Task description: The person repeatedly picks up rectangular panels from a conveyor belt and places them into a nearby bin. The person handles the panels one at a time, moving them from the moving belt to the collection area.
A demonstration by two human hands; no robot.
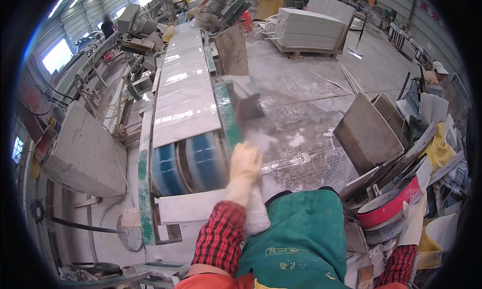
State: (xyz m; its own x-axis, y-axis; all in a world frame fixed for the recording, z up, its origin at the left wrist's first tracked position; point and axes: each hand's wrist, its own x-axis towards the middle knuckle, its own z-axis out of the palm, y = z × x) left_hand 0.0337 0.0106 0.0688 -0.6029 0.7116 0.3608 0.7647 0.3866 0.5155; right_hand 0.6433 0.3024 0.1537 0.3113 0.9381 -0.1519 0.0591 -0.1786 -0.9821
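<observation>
Beside the conveyor (187, 88), gloved left hand (244, 161) hangs closed, empty.

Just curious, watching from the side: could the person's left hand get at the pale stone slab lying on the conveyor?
Probably yes. The gloved left hand hovers by the green frame edge, right beside the slab's near end, with nothing between them.

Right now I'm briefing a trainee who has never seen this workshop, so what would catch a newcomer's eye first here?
The long row of glossy pale stone slabs on the conveyor, running from the centre up to the top. Below it, the left hand in a cream glove rests at the green conveyor frame beside the blue roller. At right, grey slabs lean above a red bucket.
</observation>
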